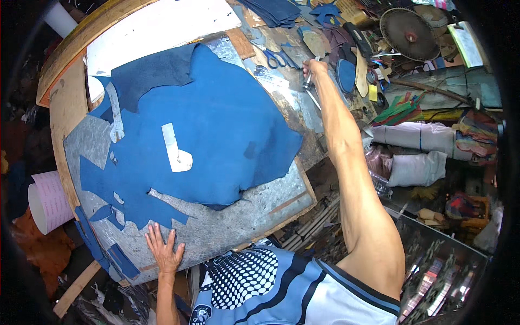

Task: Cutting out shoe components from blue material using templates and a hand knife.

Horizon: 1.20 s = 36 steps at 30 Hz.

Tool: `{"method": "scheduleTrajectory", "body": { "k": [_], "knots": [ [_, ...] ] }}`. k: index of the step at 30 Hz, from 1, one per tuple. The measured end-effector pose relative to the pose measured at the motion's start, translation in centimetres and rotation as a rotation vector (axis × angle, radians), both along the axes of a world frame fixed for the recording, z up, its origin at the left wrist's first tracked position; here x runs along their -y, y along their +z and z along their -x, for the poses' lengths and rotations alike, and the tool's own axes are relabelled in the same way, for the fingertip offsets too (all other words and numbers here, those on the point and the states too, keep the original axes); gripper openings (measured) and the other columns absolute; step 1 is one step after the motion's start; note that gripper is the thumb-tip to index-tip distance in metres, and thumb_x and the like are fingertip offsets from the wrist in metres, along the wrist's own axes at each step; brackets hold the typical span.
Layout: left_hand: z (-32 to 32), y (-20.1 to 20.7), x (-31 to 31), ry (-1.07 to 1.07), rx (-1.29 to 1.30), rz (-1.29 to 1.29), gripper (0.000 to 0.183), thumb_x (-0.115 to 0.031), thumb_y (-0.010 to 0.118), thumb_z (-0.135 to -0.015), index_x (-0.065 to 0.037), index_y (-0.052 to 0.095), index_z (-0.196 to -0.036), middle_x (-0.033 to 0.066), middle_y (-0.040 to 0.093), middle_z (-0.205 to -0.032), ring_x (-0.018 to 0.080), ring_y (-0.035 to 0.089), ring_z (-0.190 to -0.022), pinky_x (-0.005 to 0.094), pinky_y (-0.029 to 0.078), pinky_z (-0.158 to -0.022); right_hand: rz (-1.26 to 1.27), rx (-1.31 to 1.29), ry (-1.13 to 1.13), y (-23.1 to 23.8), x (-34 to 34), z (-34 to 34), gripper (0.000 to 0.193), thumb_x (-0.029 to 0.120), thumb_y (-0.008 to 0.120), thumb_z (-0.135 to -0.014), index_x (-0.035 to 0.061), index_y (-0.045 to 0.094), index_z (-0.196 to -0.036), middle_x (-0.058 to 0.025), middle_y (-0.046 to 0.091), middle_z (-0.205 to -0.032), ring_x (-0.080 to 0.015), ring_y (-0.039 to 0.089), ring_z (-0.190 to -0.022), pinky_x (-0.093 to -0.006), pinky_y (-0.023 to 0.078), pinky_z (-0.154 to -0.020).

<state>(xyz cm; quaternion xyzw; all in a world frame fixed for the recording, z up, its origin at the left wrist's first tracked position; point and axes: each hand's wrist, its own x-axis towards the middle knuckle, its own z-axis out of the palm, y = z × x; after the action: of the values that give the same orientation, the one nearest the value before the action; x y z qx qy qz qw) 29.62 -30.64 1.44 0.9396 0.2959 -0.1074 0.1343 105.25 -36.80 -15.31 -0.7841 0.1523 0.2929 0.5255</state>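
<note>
A large blue sheet, apparently leather [227, 119], with ragged cut edges on its near left side, lies across the grey board [216, 227]. On it rests a white L-shaped template [174, 151]; a pale curved strip [115, 111] lies further left. My left hand [162, 249] is flat on the board with fingers spread, fingertips by the sheet's near edge. At the far right my right hand [316, 68] is closed around a slim tool [308, 85] with metal and black parts; its exact kind is unclear. Blue-handled scissors [275, 58] lie left of that hand.
Scraps and tools crowd the bench beyond my right hand, with a round dark fan guard [410, 33] behind. A large white sheet [162, 30] covers the far board. Blue offcuts [123, 261] lie at the near left corner. Wrapped rolls [417, 135] are stacked at the right.
</note>
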Motion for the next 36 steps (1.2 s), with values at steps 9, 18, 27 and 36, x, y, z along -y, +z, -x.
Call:
{"method": "scheduleTrajectory", "body": {
  "k": [9, 18, 27, 36],
  "knots": [
    [-3.5, -0.2, -0.8, -0.025, 0.132, 0.069, 0.054, -0.046, 0.072, -0.082, -0.026, 0.062, -0.130, 0.0185, 0.035, -0.155, 0.0439, 0.027, -0.144, 0.0622, 0.021, -0.114, -0.049, 0.037, 0.175, -7.1, 9.8, -11.5, 0.037, 0.026, 0.061, -0.093, 0.0010, 0.059, -0.120, -0.0193, 0.068, -0.102, -0.0294, 0.070, -0.083, -0.0357, 0.053, -0.061],
    [0.4, -0.8, 4.4, 0.044, 0.296, 0.243, 0.035, -0.045, 0.067, -0.089, -0.019, 0.069, -0.111, 0.0133, 0.039, -0.154, 0.0366, 0.027, -0.147, 0.0613, 0.018, -0.118, -0.560, -0.162, 0.152, 4.3, 7.0, 0.7, 0.010, 0.007, 0.066, -0.088, 0.0080, 0.058, -0.082, -0.0019, 0.056, -0.071, -0.0151, 0.050, -0.063, -0.0323, 0.043, -0.060],
    [2.4, -0.3, -4.2, 0.378, 0.421, 0.056, 0.029, -0.027, 0.076, -0.083, -0.001, 0.068, -0.092, 0.0149, 0.067, -0.089, 0.0290, 0.066, -0.079, 0.0425, 0.053, -0.068, 0.024, -0.046, 0.460, 13.8, 6.2, 21.0, 0.015, 0.016, 0.065, -0.088, 0.0050, 0.060, -0.097, -0.0042, 0.059, -0.076, -0.0161, 0.059, -0.054, -0.0289, 0.048, -0.040],
    [-1.7, -4.5, -7.5, 0.517, 0.325, 0.028, 0.030, -0.027, 0.078, -0.081, 0.000, 0.066, -0.086, 0.0174, 0.065, -0.087, 0.0353, 0.067, -0.079, 0.0439, 0.053, -0.069, 0.289, 0.100, 0.521, 11.3, 5.1, 19.8, 0.017, 0.019, 0.063, -0.086, 0.0031, 0.057, -0.088, -0.0075, 0.054, -0.060, -0.0185, 0.051, -0.041, -0.0318, 0.046, -0.036]
  ]
}}
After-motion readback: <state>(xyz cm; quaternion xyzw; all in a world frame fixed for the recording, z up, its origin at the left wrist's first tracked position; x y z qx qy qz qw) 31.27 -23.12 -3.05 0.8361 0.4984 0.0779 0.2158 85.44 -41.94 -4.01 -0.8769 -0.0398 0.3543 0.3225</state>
